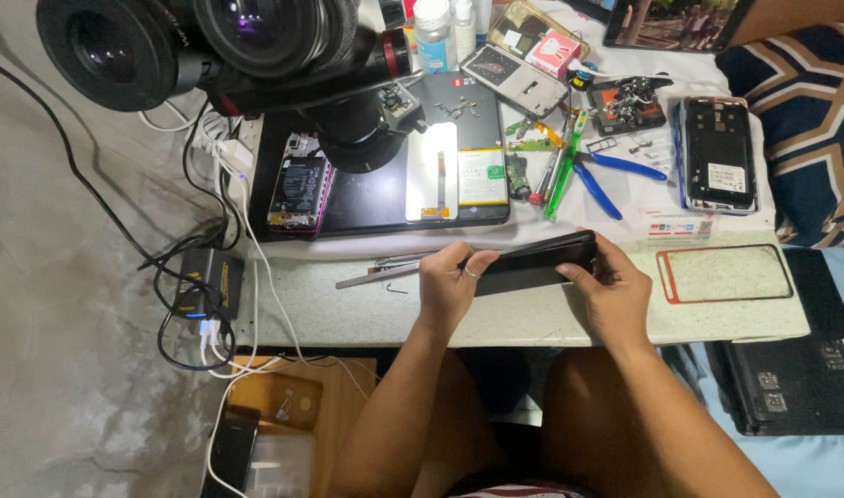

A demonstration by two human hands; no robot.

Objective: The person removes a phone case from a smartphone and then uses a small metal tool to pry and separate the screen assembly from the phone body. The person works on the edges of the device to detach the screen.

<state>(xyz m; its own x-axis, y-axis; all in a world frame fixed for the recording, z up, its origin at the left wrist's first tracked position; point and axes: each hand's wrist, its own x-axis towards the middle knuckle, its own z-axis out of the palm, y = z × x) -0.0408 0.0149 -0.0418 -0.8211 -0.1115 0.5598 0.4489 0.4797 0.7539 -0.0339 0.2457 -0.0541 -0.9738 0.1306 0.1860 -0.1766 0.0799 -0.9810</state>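
We see black phone (533,263) held edge-up over desk (367,309) front edge, long axis left-right. Left hand (448,286) grips left end, right hand (614,288) clamps right end; both equally near.

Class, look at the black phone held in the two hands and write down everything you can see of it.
The black phone is a slim, dark, glossy slab with rounded corners, seen almost edge-on. It lies lengthwise, tilted slightly up to the right, above the pale table near its front edge. The left hand grips its left end, a ring on one finger; the right hand clasps its right end, thumb on the edge. Whether its back is off cannot be told.
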